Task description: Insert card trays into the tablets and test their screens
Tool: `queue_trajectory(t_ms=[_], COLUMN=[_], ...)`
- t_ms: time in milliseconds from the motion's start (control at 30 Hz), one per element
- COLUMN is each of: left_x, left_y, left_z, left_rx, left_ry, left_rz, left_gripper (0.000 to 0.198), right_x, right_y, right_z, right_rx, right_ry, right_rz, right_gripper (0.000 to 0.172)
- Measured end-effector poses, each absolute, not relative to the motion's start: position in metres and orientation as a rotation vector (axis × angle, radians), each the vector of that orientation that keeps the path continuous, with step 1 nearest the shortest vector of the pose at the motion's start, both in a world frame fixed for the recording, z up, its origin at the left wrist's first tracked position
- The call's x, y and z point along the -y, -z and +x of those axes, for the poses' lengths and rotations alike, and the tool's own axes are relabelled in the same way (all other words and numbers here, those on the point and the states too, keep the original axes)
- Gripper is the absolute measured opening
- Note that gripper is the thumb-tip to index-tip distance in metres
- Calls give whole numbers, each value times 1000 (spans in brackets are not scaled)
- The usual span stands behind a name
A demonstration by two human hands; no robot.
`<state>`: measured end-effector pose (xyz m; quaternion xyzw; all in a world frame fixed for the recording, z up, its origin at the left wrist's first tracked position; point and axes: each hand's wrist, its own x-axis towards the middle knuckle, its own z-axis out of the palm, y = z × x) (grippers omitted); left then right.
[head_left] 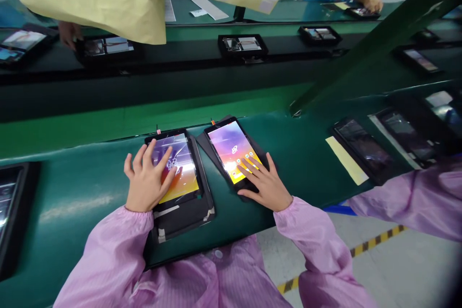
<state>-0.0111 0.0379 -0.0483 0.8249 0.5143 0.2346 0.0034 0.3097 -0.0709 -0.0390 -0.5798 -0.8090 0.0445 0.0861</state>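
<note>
On the green table [301, 168], the left tablet [186, 175] lies lit upon a black case [195, 214], beneath the left hand [144, 180], its fingers widely spread. Just beside it, the right tablet [227, 142], also lit, lies tilted; the right hand [267, 185], fingers fanned, covers its lower part. Whether the fingertips press either screen cannot be told.

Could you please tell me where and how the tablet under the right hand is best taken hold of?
The tablet is likely best held by its long edges, coming from the near side, where the right hand is. It lies face up on a dark pad, so the slim sides should give a grip off the lit screen.
</note>
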Motion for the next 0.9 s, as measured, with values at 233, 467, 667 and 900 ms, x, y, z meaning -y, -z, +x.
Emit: queue_trajectory(t_ms=[233, 467, 667, 900], left_x=[-27, -38, -38, -152], left_y=[56, 50, 47, 4], left_z=[-23, -48, -71, -109], left_rx=[-1587, -1621, -842, -1502], left_ry=[-601, -525, 40, -526], left_rz=[2616, 2683, 2709, 2705], left_gripper=[48, 45, 47, 46], right_x=[71, 94, 95, 112], right_y=[56, 94, 101, 96], right_z=[349, 362, 354, 322], right_rx=[1964, 1646, 1441, 1326], right_ry=[-212, -485, -477, -546], right_rz=[-1811, -1746, -1733, -1736], right_gripper=[80, 89, 92, 84])
